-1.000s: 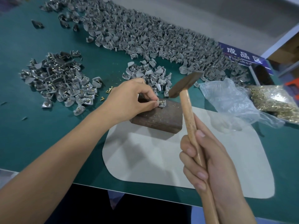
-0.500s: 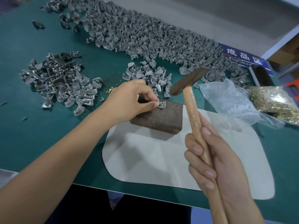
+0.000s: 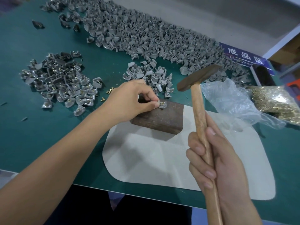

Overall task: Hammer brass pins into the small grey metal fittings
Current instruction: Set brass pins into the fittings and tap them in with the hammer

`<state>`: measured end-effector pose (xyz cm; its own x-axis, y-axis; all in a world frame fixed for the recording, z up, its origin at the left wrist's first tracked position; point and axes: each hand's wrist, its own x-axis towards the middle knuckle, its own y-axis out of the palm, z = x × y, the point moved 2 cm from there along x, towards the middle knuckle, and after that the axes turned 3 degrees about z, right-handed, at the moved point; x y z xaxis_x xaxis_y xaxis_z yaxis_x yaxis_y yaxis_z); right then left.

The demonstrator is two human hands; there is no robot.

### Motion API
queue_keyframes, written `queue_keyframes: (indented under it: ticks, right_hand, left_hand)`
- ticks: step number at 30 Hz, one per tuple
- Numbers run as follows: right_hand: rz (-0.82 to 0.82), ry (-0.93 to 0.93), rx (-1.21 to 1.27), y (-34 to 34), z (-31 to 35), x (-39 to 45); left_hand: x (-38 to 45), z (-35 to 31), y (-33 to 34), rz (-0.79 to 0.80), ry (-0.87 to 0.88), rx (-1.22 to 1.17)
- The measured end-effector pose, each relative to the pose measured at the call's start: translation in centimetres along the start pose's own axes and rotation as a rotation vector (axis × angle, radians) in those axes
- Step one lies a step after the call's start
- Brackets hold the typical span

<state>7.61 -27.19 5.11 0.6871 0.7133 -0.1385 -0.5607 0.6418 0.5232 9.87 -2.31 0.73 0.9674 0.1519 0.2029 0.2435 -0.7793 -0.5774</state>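
**Fitting held on the steel block, hammer raised**

A green-covered workbench point(image 3: 24, 143) is seen, with a pale rounded mat point(image 3: 162, 168) laid at its near edge and a bare grey floor beyond. A rusty steel block point(image 3: 159, 117) is set on the far corner of the mat. A long heap of bare grey fittings point(image 3: 146, 34) is spread along the far side, a smaller heap point(image 3: 149, 75) lies just behind the block, and a pile of fittings with brass pins point(image 3: 60, 85) is gathered at the left. A few loose brass pins point(image 3: 109, 92) are scattered beside it. A clear plastic bag point(image 3: 230, 101) and a bag of brass pins point(image 3: 276, 101) are placed at the right.

On a blue sign point(image 3: 243, 56), "成品区" can be read, with partly hidden Latin letters beneath.

A fitting point(image 3: 162, 104) with a brass pin in it is pinched by the left hand point(image 3: 129, 103) on the block's top. The wooden-handled hammer point(image 3: 198, 111) is gripped by the right hand point(image 3: 217, 163), fingers curled round the handle, its head raised clear of the block
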Motion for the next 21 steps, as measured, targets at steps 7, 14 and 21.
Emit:
queue_keyframes:
  ticks: [7, 14, 21]
  right_hand:
    - [-0.042, 0.090, -0.024, -0.39, -0.72, 0.30]
    - [-0.038, 0.080, -0.044, -0.29, -0.89, 0.05]
    - [-0.035, 0.053, -0.044, -0.26, -0.92, 0.36]
  left_hand:
    - [0.02, 0.02, -0.05, -0.007, 0.002, 0.002]
    - [0.06, 0.01, 0.01, 0.000, 0.007, -0.014]
    - [0.04, -0.02, -0.09, 0.001, 0.017, -0.011]
